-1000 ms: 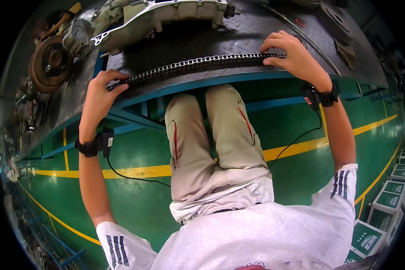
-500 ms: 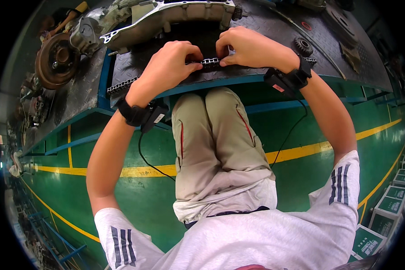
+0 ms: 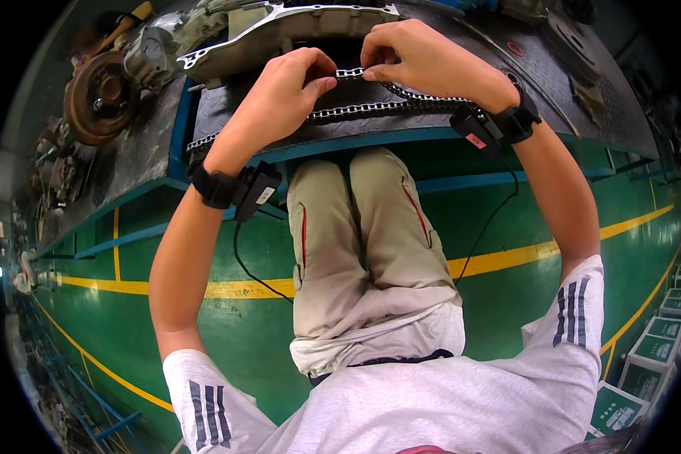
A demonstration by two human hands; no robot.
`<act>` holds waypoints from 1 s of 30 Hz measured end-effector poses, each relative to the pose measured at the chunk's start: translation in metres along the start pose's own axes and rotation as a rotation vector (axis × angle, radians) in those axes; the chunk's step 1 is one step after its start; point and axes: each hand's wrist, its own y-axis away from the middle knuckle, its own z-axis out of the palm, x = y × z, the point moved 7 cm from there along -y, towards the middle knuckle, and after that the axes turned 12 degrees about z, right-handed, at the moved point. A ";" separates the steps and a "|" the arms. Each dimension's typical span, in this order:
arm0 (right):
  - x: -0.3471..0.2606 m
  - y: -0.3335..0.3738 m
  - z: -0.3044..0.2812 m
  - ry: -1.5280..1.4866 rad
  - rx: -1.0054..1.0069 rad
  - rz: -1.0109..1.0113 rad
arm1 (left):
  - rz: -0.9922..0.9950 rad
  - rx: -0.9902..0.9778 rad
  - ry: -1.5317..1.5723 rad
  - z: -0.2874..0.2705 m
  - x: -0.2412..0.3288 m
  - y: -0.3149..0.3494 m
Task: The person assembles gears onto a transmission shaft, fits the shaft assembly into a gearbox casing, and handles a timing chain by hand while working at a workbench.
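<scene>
A metal roller chain [image 3: 349, 73] is stretched in a short span between my two hands, a little above the bench. My left hand [image 3: 286, 89] pinches it between thumb and fingers at the left end of that span. At the right end, my right hand [image 3: 430, 63] grips it the same way. Another run of the chain lies along the bench's near edge, passing under my left wrist and toward my right wrist. From near my right fingertips one strand slants down to this lower run. My hands and wrists cover parts of the chain.
A large cast metal housing [image 3: 303, 34] stands just beyond my hands on the bench [image 3: 227, 98]. At left sits a rusty round drum [image 3: 102, 98]. A thin rod [image 3: 518, 72], a red ring [image 3: 514, 48] and a round metal disc [image 3: 571, 41] lie at right.
Both hands have moved up and away from the bench's near edge, carrying the pinched span of chain. A lower run of chain on the bench has come into sight.
</scene>
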 end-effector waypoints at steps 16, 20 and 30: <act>-0.004 0.007 0.019 -0.092 -0.069 0.044 | -0.105 0.051 0.182 0.027 0.000 0.010; 0.000 0.010 0.026 -0.078 -0.073 0.044 | -0.067 0.035 0.160 0.033 0.002 0.010; 0.009 0.017 0.031 -0.158 -0.088 0.022 | -0.073 0.047 0.132 0.035 0.003 0.012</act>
